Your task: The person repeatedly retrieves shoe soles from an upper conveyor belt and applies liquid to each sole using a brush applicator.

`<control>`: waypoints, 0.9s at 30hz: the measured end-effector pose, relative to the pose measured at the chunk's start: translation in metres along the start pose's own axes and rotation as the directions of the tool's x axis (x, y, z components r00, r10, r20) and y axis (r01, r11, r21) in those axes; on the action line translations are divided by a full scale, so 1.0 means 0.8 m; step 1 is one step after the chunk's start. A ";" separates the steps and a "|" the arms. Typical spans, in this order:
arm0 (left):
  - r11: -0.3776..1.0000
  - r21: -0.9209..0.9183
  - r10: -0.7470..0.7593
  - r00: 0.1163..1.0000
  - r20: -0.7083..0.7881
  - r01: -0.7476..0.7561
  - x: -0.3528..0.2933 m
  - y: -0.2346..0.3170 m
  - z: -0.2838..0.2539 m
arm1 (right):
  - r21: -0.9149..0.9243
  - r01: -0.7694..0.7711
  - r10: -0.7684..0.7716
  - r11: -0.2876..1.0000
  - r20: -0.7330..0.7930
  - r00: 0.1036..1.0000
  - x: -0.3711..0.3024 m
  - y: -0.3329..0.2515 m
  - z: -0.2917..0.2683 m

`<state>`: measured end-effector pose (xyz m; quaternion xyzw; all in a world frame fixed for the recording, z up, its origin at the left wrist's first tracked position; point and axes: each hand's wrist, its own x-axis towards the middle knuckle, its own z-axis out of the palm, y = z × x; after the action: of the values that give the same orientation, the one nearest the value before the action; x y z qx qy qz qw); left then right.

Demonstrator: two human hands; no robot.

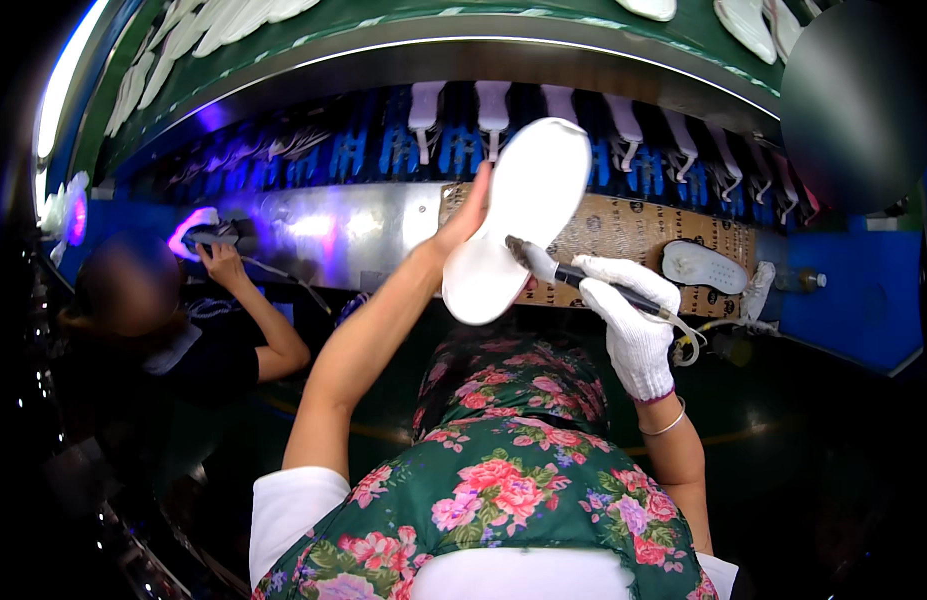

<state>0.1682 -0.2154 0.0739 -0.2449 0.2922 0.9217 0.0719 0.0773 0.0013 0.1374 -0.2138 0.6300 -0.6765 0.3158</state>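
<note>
Held up in front of me is a white shoe sole [539, 185], its flat face toward me. My bare left hand [470, 212] grips it along its left edge, with fingers partly hidden behind it. In a white knitted glove, my right hand [631, 318] closes around the dark handle of a brush [553, 266]. The brush's dark bristles touch the sole near its narrow middle. A thin cord or tube trails from the handle's rear end beside my wrist.
Another pale sole [703, 266] lies on the brown cardboard [623, 232] at right. Beyond the bench hang several pale shoe-shaped forms [493, 105]. White soles [233, 25] rest on the green conveyor [433, 28] at the back. On the left, a co-worker's hand [223, 265] works under purple light.
</note>
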 end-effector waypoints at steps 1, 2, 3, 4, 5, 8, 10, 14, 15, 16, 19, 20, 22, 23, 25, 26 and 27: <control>0.998 0.052 0.046 0.998 0.032 -0.047 -0.001 -0.015 -0.010 | -0.038 0.019 -0.021 0.999 -0.040 0.999 0.005 -0.004 0.001; 0.991 -0.106 0.097 0.979 0.181 -0.079 -0.009 -0.031 -0.003 | -0.077 0.037 -0.042 0.996 -0.071 0.997 0.010 -0.008 -0.001; 0.986 -0.068 0.156 0.986 0.062 -0.152 -0.005 -0.050 -0.008 | -0.146 0.139 -0.149 0.980 -0.058 0.987 0.016 -0.006 -0.002; 0.975 -0.021 0.219 0.974 -0.054 -0.220 0.001 -0.066 -0.012 | -0.214 0.237 -0.251 0.948 -0.038 0.967 0.025 -0.003 -0.004; 0.978 -0.018 0.204 0.972 -0.114 -0.208 -0.006 -0.065 0.009 | -0.250 0.278 -0.288 0.927 -0.004 0.958 0.031 -0.006 -0.007; 0.977 -0.066 0.197 0.979 -0.058 -0.200 -0.013 -0.076 0.004 | -0.277 0.376 -0.341 0.884 0.168 0.925 0.040 -0.004 -0.014; 0.980 0.175 0.112 0.989 -0.101 -0.093 -0.024 -0.078 -0.009 | -0.322 0.472 -0.415 0.821 0.231 0.880 0.038 -0.001 -0.013; 0.925 -0.309 0.235 0.972 0.009 -0.221 -0.028 -0.071 0.002 | -0.293 0.480 -0.423 0.827 0.238 0.874 0.016 -0.015 -0.003; 0.861 -0.449 0.263 0.965 -0.007 -0.238 -0.032 -0.071 0.010 | -0.311 0.505 -0.440 0.805 0.258 0.860 0.012 -0.020 -0.002; 0.778 -0.578 0.287 0.958 -0.023 -0.247 -0.035 -0.071 0.018 | -0.327 0.530 -0.456 0.783 0.279 0.845 0.010 -0.025 -0.001; 0.755 -0.618 0.381 0.913 0.144 -0.218 -0.040 -0.082 0.027 | -0.365 0.598 -0.538 0.714 0.262 0.802 0.003 -0.032 0.005; 0.782 -0.598 0.360 0.910 0.203 -0.176 -0.038 -0.086 0.029 | -0.399 0.591 -0.534 0.701 0.255 0.806 0.001 -0.037 0.005; 0.805 -0.557 0.420 0.860 0.290 -0.206 -0.029 -0.087 0.042 | -0.441 0.585 -0.532 0.680 0.252 0.808 -0.004 -0.042 0.003; 0.800 -0.555 0.423 0.871 0.251 -0.228 -0.024 -0.086 0.052 | -0.461 0.569 -0.521 0.681 0.242 0.819 -0.005 -0.046 0.003; 0.833 -0.468 0.394 0.910 0.128 -0.295 -0.019 -0.089 0.059 | -0.468 0.565 -0.535 0.680 0.209 0.818 -0.006 -0.044 0.003; 0.790 -0.554 0.444 0.868 0.224 -0.261 -0.013 -0.090 0.060 | -0.442 0.571 -0.540 0.692 0.209 0.815 -0.004 -0.047 0.003; 0.841 -0.464 0.398 0.899 0.180 -0.280 -0.015 -0.089 0.062 | -0.444 0.584 -0.551 0.679 0.216 0.806 -0.003 -0.051 0.004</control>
<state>0.1778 -0.1287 0.0788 -0.0711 0.1098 0.9853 -0.1101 0.0745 0.0010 0.1780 -0.4930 0.6718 -0.5509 0.0457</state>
